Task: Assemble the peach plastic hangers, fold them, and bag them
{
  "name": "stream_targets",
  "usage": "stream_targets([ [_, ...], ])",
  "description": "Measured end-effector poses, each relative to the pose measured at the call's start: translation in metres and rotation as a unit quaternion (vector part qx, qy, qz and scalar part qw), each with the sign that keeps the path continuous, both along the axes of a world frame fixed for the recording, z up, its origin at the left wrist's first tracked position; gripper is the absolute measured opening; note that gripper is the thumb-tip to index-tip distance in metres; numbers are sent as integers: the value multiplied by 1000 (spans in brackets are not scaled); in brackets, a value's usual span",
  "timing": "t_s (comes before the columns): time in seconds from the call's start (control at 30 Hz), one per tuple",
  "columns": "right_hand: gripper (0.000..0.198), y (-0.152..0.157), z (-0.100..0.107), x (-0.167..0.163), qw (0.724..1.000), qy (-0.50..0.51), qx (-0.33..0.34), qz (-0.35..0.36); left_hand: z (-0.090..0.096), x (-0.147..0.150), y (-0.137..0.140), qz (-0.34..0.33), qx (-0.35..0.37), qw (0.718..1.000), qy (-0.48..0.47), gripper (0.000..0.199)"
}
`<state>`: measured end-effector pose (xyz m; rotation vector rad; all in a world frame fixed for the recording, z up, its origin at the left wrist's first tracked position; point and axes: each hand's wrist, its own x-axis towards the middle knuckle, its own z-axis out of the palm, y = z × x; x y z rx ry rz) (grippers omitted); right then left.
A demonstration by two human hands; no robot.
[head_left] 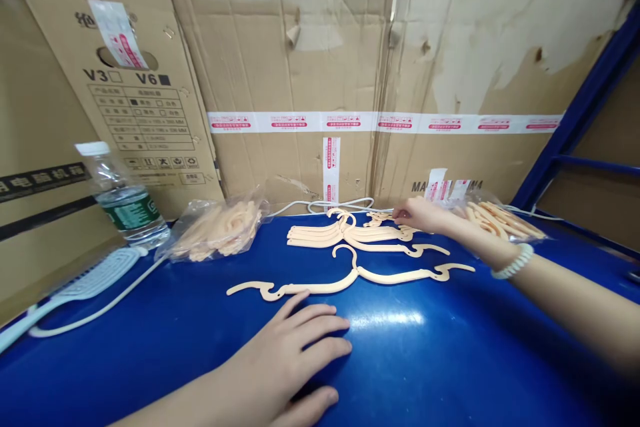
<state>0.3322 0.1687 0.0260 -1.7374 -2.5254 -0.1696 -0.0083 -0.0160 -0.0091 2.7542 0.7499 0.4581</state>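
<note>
My left hand lies over the blue table with its fingers spread; one fingertip touches or nearly touches the left arm of a cream plastic folding hanger. That hanger is spread out flat, with its hook at the middle and an end piece on each side. Behind it lies a row of similar hangers, their hooks bunched together. My right hand reaches to the back, fingers pinched at a small pile of cream hanger end pieces. What sits between those fingertips is hidden.
Clear bags of cream hanger parts lie at the left and right. A water bottle, a pale blue hairbrush and a white cable are on the left. Cardboard walls the back; a blue metal frame stands right.
</note>
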Motion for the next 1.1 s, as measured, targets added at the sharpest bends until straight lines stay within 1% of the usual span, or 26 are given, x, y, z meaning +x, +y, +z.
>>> stream_targets([
  [0.13,23,14,1,-27,1000,-25,4,-3,4,0,1,-7,4,1000,9,46],
  [0.23,25,18,1,-45,999,-47,15,-17,7,0,1,-20,2,999,30,45],
  [0.33,27,20,1,-57,997,-66,23,-31,8,0,2,-24,2,999,30,45],
  [0.57,29,25,0,-70,996,-68,20,-49,11,0,2,-30,-12,999,15,45],
  [0.7,23,23,8,-70,998,-47,16,-46,11,-1,1,-42,-19,999,18,46],
  [0.8,19,15,25,-66,999,-18,25,-38,9,-1,1,-32,-9,999,-1,45],
  [0.87,20,5,38,-62,999,11,46,-27,7,-1,1,-29,-5,999,-14,44],
  [0.9,20,-2,44,-61,997,34,62,-19,7,-1,1,-30,-5,999,-20,43],
  [0.97,15,-19,55,-60,989,114,94,7,8,-1,2,-36,-8,999,-33,43],
  [1.0,12,-29,59,-60,982,158,100,17,9,-1,2,-35,-13,998,-42,43],
  [1.03,10,-40,62,-62,974,205,94,29,10,-1,2,-30,-24,998,-56,42],
  [1.1,6,-62,63,-68,950,303,40,61,10,-1,1,-6,-70,993,-95,39],
])
